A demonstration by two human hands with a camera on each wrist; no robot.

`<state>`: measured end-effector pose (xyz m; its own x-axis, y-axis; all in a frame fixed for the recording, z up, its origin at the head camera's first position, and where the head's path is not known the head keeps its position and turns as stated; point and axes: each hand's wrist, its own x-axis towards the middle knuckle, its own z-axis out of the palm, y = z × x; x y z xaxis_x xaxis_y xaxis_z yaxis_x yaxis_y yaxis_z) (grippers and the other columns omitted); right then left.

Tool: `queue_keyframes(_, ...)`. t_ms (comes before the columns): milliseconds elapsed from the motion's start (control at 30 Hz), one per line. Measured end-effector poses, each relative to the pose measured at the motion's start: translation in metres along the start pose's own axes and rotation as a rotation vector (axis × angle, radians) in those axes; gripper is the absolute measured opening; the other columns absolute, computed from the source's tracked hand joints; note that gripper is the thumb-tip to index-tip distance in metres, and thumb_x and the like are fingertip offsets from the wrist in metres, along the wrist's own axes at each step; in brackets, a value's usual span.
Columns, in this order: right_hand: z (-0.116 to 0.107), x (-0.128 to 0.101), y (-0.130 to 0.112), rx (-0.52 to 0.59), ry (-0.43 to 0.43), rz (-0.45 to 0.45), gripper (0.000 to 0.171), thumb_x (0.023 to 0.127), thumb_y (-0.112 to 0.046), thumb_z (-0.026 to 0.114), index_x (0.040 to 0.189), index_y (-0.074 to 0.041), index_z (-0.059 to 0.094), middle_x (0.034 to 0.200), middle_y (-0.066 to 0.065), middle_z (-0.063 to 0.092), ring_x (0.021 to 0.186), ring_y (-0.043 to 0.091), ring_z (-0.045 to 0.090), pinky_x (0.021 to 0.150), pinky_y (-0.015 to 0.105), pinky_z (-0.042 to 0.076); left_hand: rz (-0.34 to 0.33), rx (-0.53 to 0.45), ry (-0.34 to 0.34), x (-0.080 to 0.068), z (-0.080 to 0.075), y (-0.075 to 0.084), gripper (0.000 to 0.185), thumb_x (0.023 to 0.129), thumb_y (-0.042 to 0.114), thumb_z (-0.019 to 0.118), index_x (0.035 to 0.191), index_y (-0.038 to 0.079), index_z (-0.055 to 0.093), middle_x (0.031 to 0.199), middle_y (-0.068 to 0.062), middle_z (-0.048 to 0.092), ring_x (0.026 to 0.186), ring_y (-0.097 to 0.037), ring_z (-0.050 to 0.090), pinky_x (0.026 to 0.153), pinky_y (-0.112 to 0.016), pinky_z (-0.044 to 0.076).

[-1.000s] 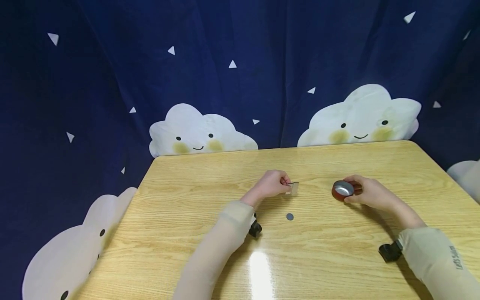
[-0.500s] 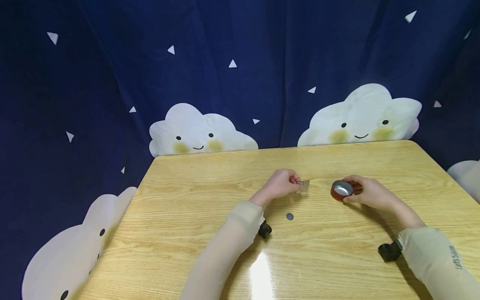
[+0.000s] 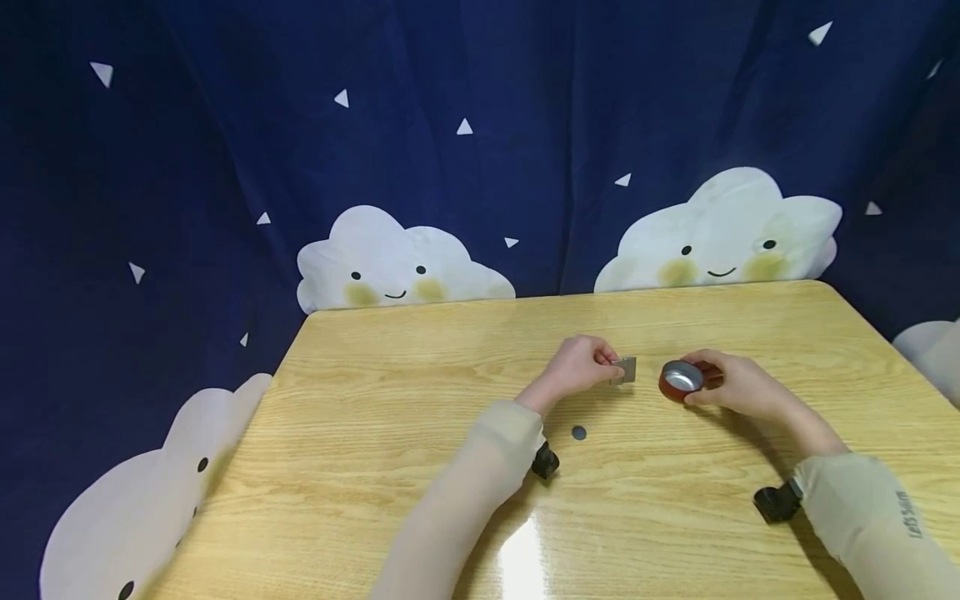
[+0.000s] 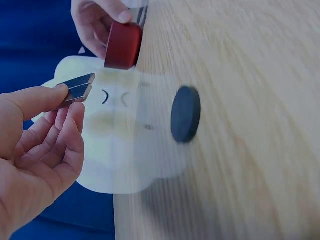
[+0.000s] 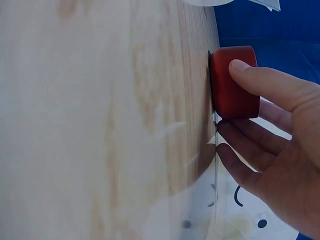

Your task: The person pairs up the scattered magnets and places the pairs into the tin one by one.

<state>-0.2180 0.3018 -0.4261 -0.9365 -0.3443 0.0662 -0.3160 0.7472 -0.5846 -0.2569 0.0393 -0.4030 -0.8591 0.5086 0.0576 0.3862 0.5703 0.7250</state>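
My left hand pinches a small shiny metal plate between thumb and fingers. In the left wrist view this metal plate shows two flat leaves side by side. To the right, my right hand holds a low red round tin with thumb and fingers round its side. The tin's mouth faces up and its silvery inside shows. In the right wrist view the red tin sits right at the tabletop. A dark round disc lies flat nearer the front, close to my left wrist.
The wooden table has a light wood grain, with a bright reflection near the front. A dark blue curtain with clouds and triangles hangs behind its far edge. Black wrist cameras are strapped to both wrists.
My left hand has moved right with the metal plate, closer to the red tin. My right hand and the tin have shifted very slightly left. The dark disc has stayed in place.
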Motion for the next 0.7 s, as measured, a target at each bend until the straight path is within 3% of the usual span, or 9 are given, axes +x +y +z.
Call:
queue_keyframes(200,0.001,0.000,-0.002,0.010,0.009,-0.002,0.060,0.071,-0.026,0.077,0.117,0.002,0.052,0.101,0.017,0.061,0.091,0.029,0.061,0.072,0.032,0.049,-0.020,-0.071,0.023,0.002,0.007,0.005,0.012,0.080,0.020,0.069,0.084,0.009,0.066,0.067,0.006,0.058,0.056,-0.003,0.054,0.052,-0.015,0.041)
queue_keyframes(500,0.001,0.000,-0.001,-0.014,0.022,0.005,0.061,0.070,-0.029,0.078,0.116,0.002,0.053,0.103,0.017,0.062,0.092,0.029,0.060,0.073,0.030,0.048,-0.023,-0.077,0.036,0.006,0.019,0.013,0.010,0.081,0.017,0.067,0.086,0.008,0.066,0.068,0.006,0.058,0.058,-0.002,0.052,0.052,-0.015,0.041)
queue_keyframes(700,0.001,-0.001,-0.002,-0.011,0.012,0.000,0.062,0.071,-0.031,0.077,0.117,0.002,0.053,0.105,0.018,0.061,0.094,0.031,0.060,0.076,0.037,0.048,-0.041,-0.075,0.042,0.011,0.026,0.018,0.009,0.081,0.016,0.067,0.085,0.008,0.067,0.066,0.007,0.058,0.057,-0.001,0.051,0.052,-0.014,0.041)
